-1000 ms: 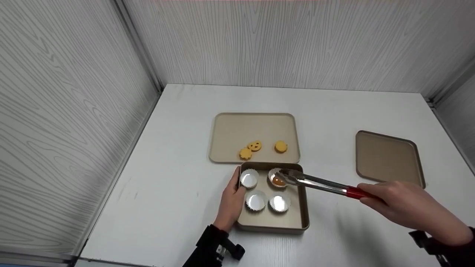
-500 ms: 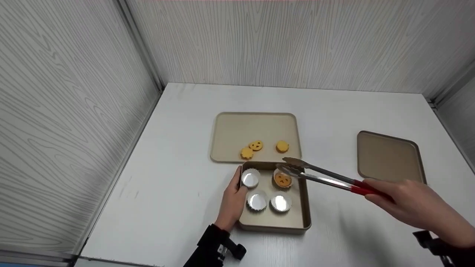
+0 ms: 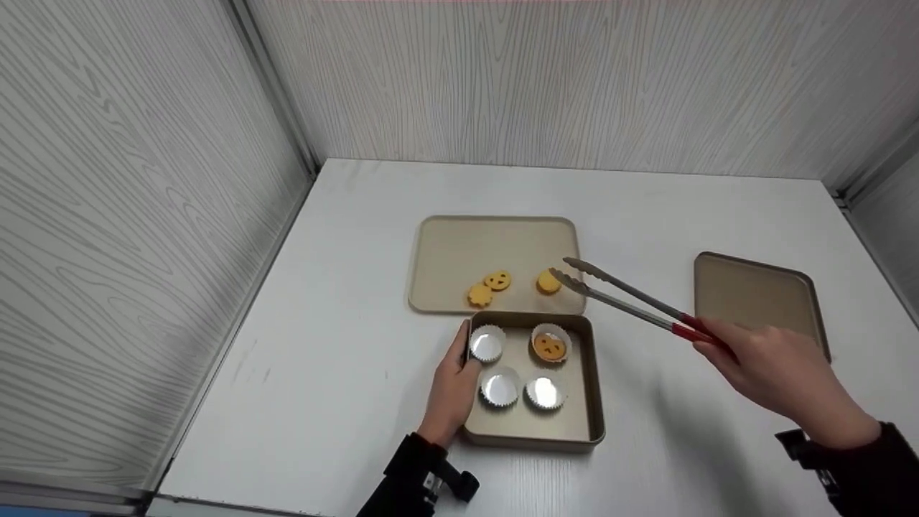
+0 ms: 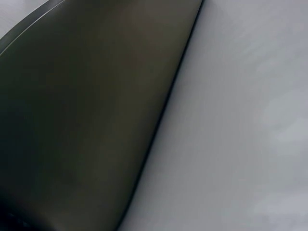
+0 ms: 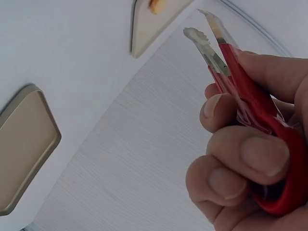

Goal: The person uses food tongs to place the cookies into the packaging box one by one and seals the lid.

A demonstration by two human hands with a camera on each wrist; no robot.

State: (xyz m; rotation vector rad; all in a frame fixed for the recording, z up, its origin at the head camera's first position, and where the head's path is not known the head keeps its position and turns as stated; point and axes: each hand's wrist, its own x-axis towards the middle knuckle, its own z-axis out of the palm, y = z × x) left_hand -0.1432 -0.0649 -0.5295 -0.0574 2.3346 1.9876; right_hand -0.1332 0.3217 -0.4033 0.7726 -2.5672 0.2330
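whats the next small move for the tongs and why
I'd probably lower the tongs and close them on the cookie lying apart on the tray: they hang spread by it, gripping nothing, and three foil cups in the pan look empty.

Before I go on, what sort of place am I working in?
Probably a small staged work booth rather than a real kitchen: a white table walled in by wood-grain panels, with a square baking pan on it.
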